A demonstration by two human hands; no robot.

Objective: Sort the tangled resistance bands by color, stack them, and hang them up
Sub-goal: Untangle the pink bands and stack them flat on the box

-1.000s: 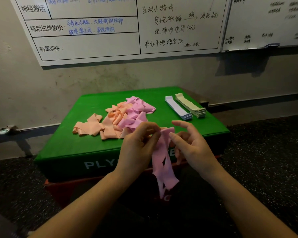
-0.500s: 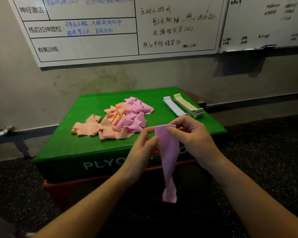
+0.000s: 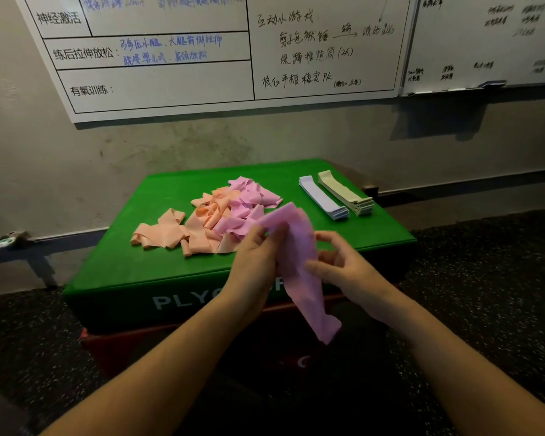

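Observation:
I hold one pink resistance band (image 3: 299, 265) above the front edge of the green plyo box (image 3: 132, 272). My left hand (image 3: 255, 262) grips its upper part, and my right hand (image 3: 343, 269) touches its right edge lower down with the fingers bent. The band's lower end hangs loose in front of the box. On the box lies a tangled heap: peach bands (image 3: 170, 231) to the left, pink bands (image 3: 246, 202) to the right. Two neat stacks sit at the back right, a pale lilac stack (image 3: 323, 198) and a cream stack (image 3: 345, 193).
The green box rests on a red box (image 3: 114, 347) standing on dark speckled rubber floor (image 3: 485, 278). A grey wall behind carries two whiteboards (image 3: 202, 58) with handwriting. A small clip-like object (image 3: 8, 240) sits on the wall ledge at far left.
The pink band went from twisted to spread flat. Its top end has moved up and left over the heap, and my right hand has slid down its right edge.

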